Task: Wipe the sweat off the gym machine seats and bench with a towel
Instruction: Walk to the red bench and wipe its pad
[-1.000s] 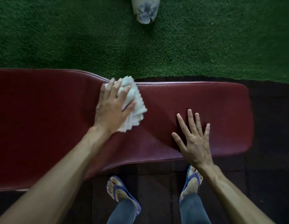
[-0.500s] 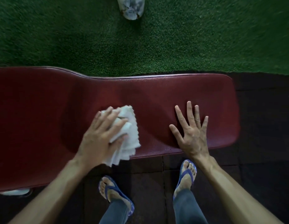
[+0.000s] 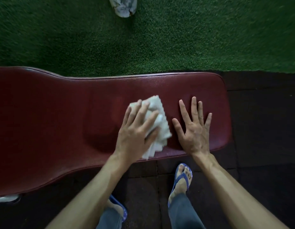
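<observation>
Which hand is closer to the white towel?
Left. The left hand presses on the towel; the right hand lies flat on the bench beside it, apart.

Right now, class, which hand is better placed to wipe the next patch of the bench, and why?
The left hand. It presses the white towel flat against the red bench. The right hand lies bare and open on the pad, only bracing.

— How are the hands set?
— The left hand (image 3: 135, 133) lies palm down, fingers spread and slightly blurred, forearm reaching in from the lower left.
— And the other?
— The right hand (image 3: 193, 129) is flat, fingers splayed wide, wrist bent, forearm coming from the lower right.
</observation>
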